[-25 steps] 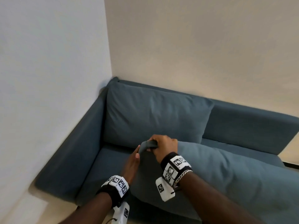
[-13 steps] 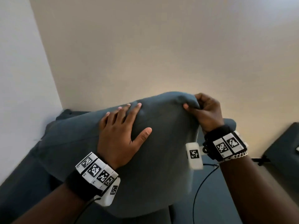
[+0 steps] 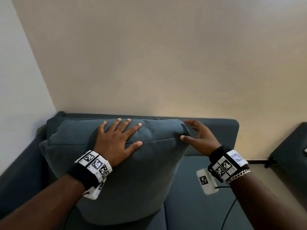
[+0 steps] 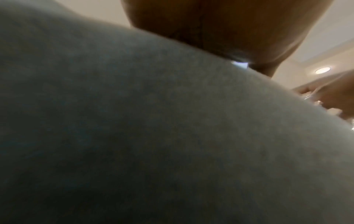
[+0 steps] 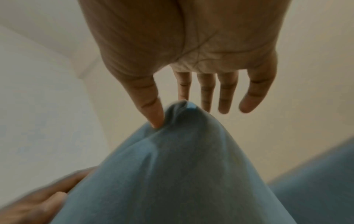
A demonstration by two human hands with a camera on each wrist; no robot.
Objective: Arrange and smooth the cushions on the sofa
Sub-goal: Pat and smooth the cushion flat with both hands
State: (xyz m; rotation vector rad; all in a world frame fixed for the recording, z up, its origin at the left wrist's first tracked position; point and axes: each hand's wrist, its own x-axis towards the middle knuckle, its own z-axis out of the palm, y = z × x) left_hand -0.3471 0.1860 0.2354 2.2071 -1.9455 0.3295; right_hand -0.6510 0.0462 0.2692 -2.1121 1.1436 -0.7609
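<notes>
A dark teal sofa [image 3: 207, 188] fills the room's corner. A matching back cushion [image 3: 141, 171] stands upright on its seat (another cushion [image 3: 53, 123] behind it). The left hand [image 3: 116, 141] presses flat on it, fingers [image 3: 131, 128] spread; the right hand [image 3: 201, 140], fingers released, thumb touching the corner.

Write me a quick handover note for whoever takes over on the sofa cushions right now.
Left hand: open, flat on the front cushion.
Right hand: open, thumb touching that cushion's upper right corner, fingers spread.
The front cushion leans at the left end of the sofa, overlapping a second cushion behind it.
Done: front cushion placed against the back.
Left: smooth it; the sofa's right side has no back cushion.
</notes>
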